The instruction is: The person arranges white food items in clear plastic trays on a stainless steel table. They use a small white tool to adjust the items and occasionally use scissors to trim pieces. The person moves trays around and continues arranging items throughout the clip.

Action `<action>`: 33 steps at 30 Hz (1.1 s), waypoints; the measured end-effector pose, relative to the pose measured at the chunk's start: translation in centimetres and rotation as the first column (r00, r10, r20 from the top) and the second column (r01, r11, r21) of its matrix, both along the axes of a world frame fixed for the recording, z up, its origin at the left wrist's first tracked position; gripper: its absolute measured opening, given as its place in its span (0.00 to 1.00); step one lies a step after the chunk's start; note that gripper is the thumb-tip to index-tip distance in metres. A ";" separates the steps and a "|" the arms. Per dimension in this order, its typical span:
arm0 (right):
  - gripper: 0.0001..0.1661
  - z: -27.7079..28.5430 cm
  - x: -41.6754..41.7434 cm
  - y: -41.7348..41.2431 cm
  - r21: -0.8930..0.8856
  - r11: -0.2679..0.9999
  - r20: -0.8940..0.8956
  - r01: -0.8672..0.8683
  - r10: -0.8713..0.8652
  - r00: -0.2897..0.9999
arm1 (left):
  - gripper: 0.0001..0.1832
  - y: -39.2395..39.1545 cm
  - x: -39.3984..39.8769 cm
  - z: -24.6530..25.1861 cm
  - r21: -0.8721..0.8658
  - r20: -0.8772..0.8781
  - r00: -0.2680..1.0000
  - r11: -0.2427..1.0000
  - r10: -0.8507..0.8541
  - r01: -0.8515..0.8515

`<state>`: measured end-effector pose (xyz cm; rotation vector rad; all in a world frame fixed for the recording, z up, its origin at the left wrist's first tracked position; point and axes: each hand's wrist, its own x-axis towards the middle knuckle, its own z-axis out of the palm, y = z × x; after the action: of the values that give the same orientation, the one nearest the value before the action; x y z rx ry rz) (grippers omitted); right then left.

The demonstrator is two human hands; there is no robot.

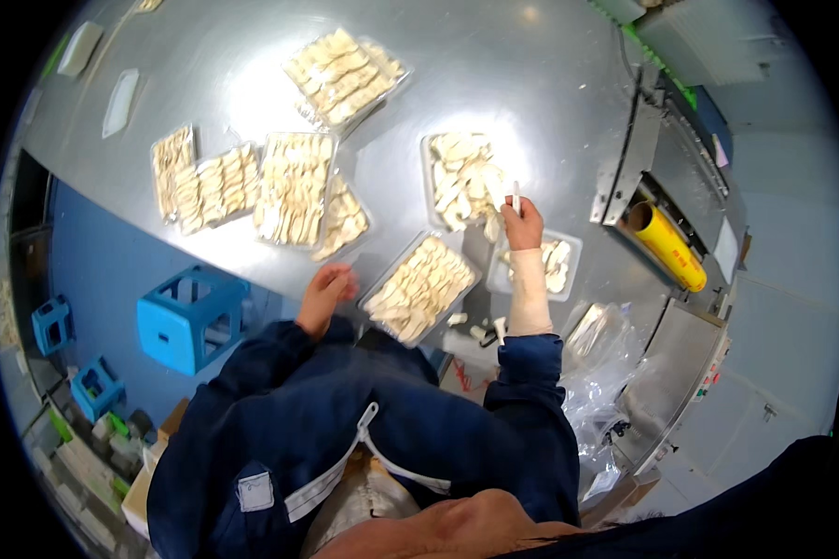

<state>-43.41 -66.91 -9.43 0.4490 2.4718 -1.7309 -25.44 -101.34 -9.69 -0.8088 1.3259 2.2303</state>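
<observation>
My right hand [524,222] grips a slim white tool [516,195], its kind unclear, at the lower right edge of a clear plastic tray [428,175] heaped with loose pale slices [461,175], apparently mushroom. Under my right forearm is a smaller tray [572,285] of cut pieces, partly hidden. My left hand [325,293], blurred, hovers with loosely bent fingers and nothing visible in it. Just right of it, at the table's near edge, a tray [407,340] holds overlapping rows of slices [423,288].
Several filled trays [296,189] stand left and beyond on the steel table [531,84]. At right are a steel wrapping machine [678,342], a yellow roll [668,244] and crumpled clear film [591,405]. Offcuts [477,332] lie near me. Blue stools [175,328] stand at left.
</observation>
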 end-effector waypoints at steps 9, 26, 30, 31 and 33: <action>0.08 1.8 15.8 -6.1 -0.152 0.975 0.218 -0.162 0.193 0.957 | 0.13 3.0 -0.3 1.7 0.049 -0.065 0.987 0.988 -0.146 0.149; 0.14 2.8 21.7 -9.7 -0.235 0.932 0.159 -0.276 0.317 0.935 | 0.12 6.3 3.0 2.8 0.064 -0.237 0.899 0.918 -0.368 0.392; 0.13 2.9 21.8 -9.6 -0.240 0.952 0.257 -0.192 0.253 0.933 | 0.11 5.9 3.5 2.5 0.102 -0.193 0.919 0.925 -0.344 0.367; 0.13 2.8 21.8 -9.5 -0.253 0.952 0.232 -0.173 0.233 0.944 | 0.11 5.7 3.5 2.3 0.105 -0.171 0.923 0.925 -0.344 0.364; 0.13 2.8 21.8 -9.4 -0.277 0.952 0.184 -0.132 0.187 0.965 | 0.10 5.5 3.5 2.0 0.115 -0.128 0.930 0.926 -0.346 0.360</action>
<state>-21.62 -76.34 -6.61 0.3700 2.0388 -1.8076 -21.96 -95.83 -7.73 -0.3706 1.2359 2.0669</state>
